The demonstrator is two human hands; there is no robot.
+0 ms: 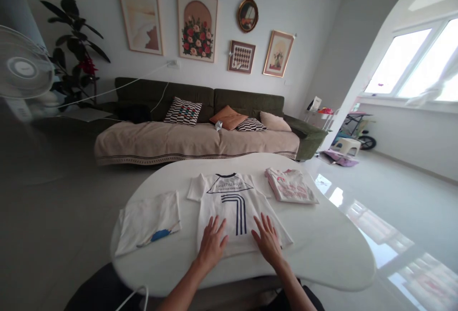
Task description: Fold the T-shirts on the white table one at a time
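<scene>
A white T-shirt (232,201) with a dark number 7 and dark collar lies spread flat on the white table (322,249). My left hand (212,243) rests flat on its lower left part, fingers spread and open. My right hand (267,240) lies flat on its lower right part, fingers also stretched out. Neither hand holds anything. To the left lies a folded white garment (148,220) with a blue patch. To the right sits a folded white shirt with pink print (291,185).
Behind the table stands a dark green sofa (200,125) with a beige cover and several cushions. A fan (21,70) and a potted plant (77,48) stand at the left. A white cable (134,296) hangs by the table's near edge. Glossy floor stretches right toward windows.
</scene>
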